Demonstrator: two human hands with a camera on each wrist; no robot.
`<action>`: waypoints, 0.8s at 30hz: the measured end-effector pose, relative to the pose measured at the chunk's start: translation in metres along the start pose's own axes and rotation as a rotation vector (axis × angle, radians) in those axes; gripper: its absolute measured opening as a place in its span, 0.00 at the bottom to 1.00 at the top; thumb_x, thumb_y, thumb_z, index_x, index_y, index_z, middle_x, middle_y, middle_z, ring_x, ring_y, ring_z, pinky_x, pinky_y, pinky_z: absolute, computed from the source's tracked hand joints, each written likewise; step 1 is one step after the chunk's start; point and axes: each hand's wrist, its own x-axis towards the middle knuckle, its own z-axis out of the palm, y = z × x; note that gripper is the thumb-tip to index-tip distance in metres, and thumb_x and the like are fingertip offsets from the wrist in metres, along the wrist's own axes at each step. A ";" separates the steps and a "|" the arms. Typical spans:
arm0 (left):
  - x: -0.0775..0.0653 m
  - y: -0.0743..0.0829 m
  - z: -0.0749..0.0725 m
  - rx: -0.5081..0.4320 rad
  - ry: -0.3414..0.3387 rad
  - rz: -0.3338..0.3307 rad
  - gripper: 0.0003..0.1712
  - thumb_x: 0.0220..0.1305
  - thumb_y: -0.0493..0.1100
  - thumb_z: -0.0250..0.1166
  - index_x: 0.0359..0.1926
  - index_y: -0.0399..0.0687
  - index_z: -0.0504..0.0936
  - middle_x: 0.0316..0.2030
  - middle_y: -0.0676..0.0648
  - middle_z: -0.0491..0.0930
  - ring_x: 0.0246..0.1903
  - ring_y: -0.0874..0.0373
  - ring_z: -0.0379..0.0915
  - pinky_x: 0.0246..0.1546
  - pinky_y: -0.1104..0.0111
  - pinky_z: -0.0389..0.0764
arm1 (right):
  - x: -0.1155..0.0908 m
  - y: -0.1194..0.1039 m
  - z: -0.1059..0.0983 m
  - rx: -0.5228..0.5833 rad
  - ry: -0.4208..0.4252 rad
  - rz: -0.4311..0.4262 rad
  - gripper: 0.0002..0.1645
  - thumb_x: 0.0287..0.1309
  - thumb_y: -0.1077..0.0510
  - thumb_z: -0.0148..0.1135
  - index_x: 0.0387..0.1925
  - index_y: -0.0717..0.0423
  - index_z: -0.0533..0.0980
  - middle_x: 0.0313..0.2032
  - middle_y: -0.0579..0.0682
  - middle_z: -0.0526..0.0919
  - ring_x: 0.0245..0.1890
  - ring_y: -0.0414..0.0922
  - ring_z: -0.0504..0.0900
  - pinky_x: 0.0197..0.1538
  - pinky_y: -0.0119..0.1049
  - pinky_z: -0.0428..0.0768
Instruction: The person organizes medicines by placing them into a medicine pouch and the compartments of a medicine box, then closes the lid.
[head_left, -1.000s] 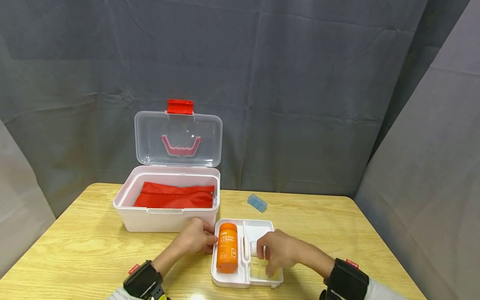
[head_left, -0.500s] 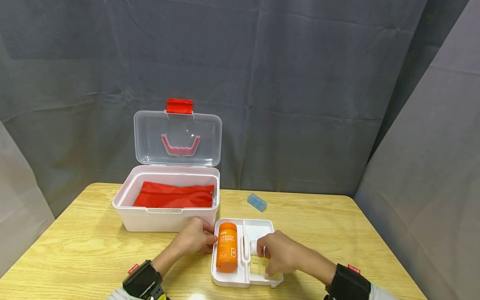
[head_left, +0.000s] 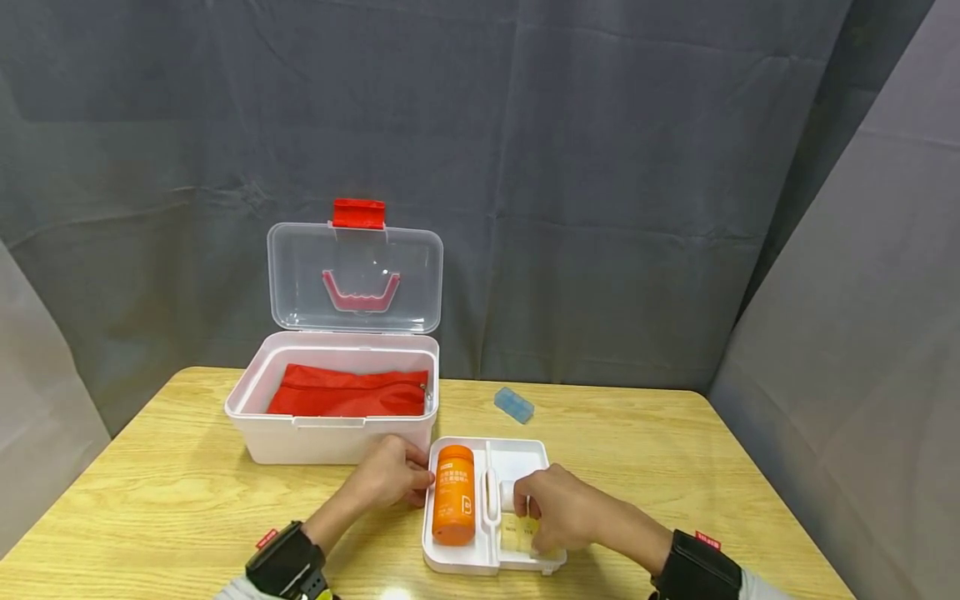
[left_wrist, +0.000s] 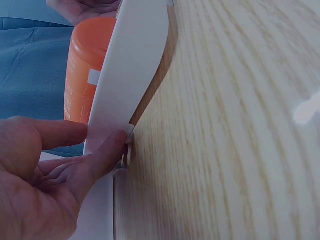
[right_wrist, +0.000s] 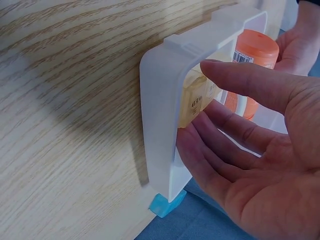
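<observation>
A white divided tray with a middle handle lies on the table. My left hand is at its left side; in the left wrist view, fingertips touch the tray's rim and outer wall. An orange bottle lies in the left compartment. Over the right compartment, my right hand pinches a yellow see-through pill box between thumb and fingers. Day letters show on the pill box in the right wrist view. A white cap-like thing is partly hidden by the right hand.
Behind the left hand stands a white box, its clear lid raised. Inside lies a red zip pouch. A small blue pill box lies behind the tray on the wooden table. Grey cloth hangs beyond.
The right hand and wrist have shifted very slightly, and the yellow pill box has moved a little under the fingers. The left hand keeps its place at the tray.
</observation>
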 end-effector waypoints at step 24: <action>-0.001 0.002 0.000 0.009 -0.001 -0.005 0.12 0.59 0.28 0.68 0.44 0.23 0.83 0.33 0.37 0.87 0.29 0.51 0.86 0.29 0.61 0.88 | -0.001 -0.004 -0.005 0.040 0.038 -0.006 0.17 0.35 0.68 0.76 0.29 0.53 0.78 0.27 0.46 0.79 0.25 0.36 0.71 0.29 0.30 0.73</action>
